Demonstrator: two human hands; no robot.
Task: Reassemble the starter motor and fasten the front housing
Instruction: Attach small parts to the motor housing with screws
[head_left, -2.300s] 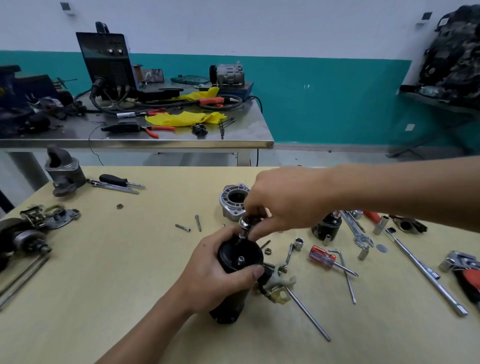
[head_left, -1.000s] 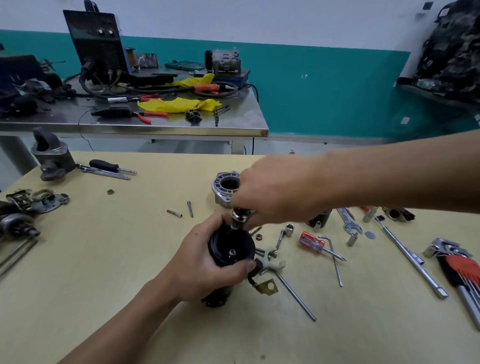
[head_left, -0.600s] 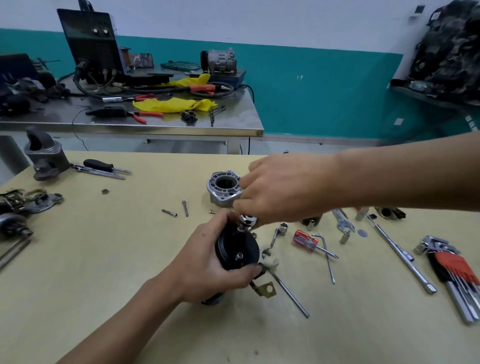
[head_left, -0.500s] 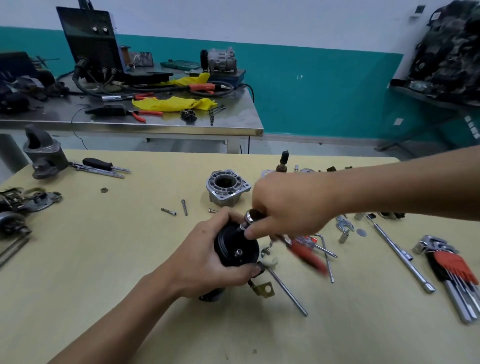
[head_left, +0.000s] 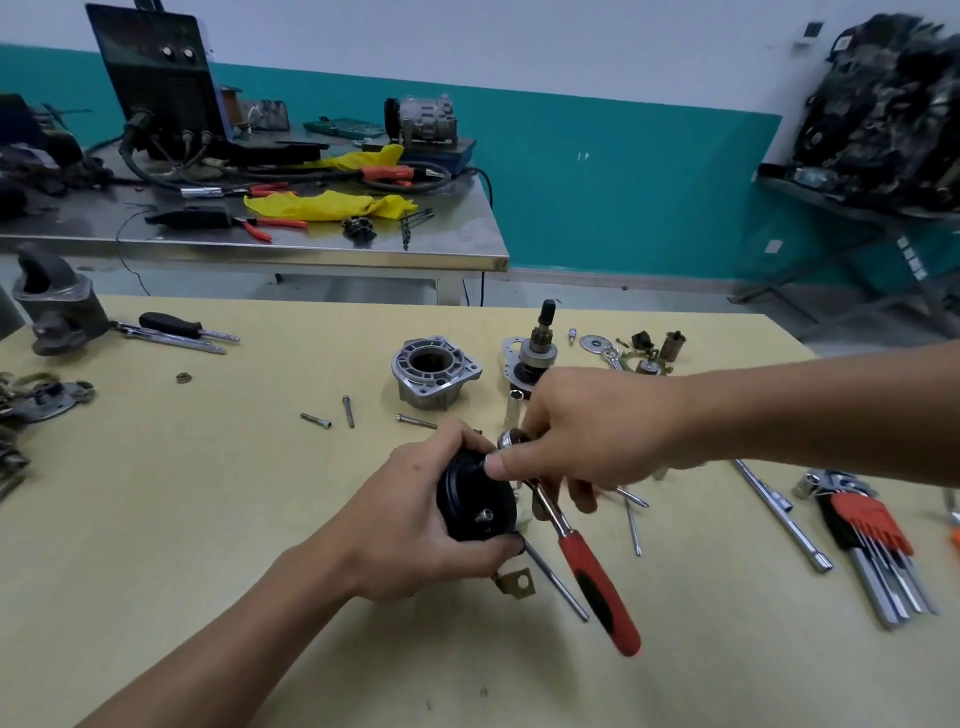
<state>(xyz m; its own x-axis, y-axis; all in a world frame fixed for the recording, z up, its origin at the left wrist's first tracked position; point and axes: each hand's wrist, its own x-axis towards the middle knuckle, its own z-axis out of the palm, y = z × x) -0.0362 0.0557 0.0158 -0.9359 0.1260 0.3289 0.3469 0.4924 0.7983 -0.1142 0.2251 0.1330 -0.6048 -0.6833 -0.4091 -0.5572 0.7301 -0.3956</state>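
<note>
Left hand (head_left: 415, 525) wraps round the black starter motor body (head_left: 475, 501), held tilted over the yellow table (head_left: 208, 519), likely bracing it against turning. Right hand (head_left: 592, 431) grips the ratchet (head_left: 597, 577) at its head, apparently on a fastener at the cap rim; the red handle hangs free. Front housing (head_left: 434, 371) sits behind, apart, not yet fitted. Loose bolts (head_left: 348, 410) and a socket (head_left: 516, 408) lie near. A long rod (head_left: 558, 587) under the handle may foul the swing.
</note>
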